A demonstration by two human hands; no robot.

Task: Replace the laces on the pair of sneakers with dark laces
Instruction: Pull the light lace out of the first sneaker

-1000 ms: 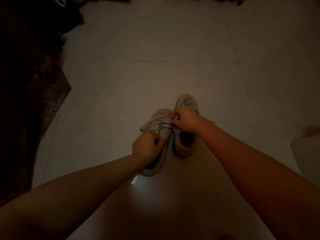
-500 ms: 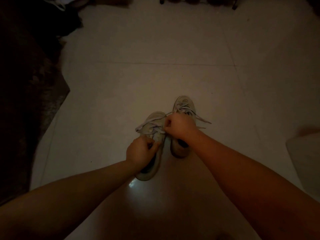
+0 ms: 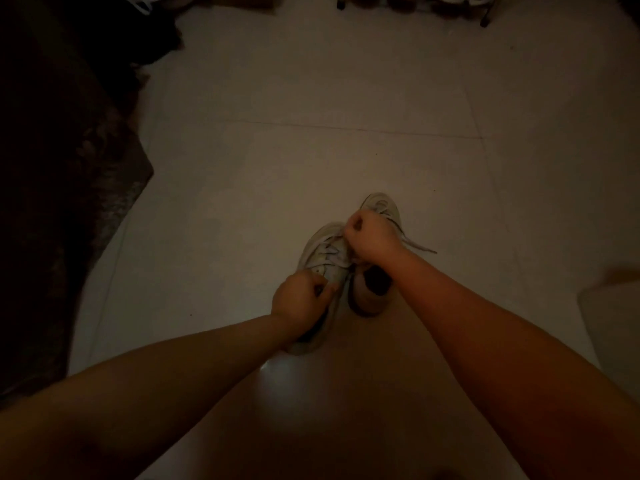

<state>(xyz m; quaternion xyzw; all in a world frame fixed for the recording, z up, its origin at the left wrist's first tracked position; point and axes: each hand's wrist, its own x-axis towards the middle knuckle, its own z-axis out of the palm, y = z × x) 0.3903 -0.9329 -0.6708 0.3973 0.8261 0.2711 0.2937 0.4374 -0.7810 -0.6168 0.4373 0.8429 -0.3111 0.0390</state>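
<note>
Two pale sneakers stand side by side on the tiled floor in dim light. The left sneaker (image 3: 325,258) carries a light lace (image 3: 329,252) across its front. My left hand (image 3: 299,301) grips this sneaker at its tongue, near the opening. My right hand (image 3: 370,237) is a fist that pinches the lace above the left sneaker's toe end. The right sneaker (image 3: 375,289) is partly hidden behind my right wrist; its dark opening shows. A loose pale lace end (image 3: 420,247) trails to the right of it. No dark laces are in view.
A dark rug or blanket (image 3: 69,202) covers the floor along the left side. Furniture legs and shoes (image 3: 450,1) line the far edge. A pale object (image 3: 613,313) sits at the right border. Bare tiles (image 3: 311,133) stretch beyond the sneakers.
My right hand has moved forward toward the toe end, drawing the lace with it. The left hand keeps its hold on the left sneaker. The camera has tilted slightly.
</note>
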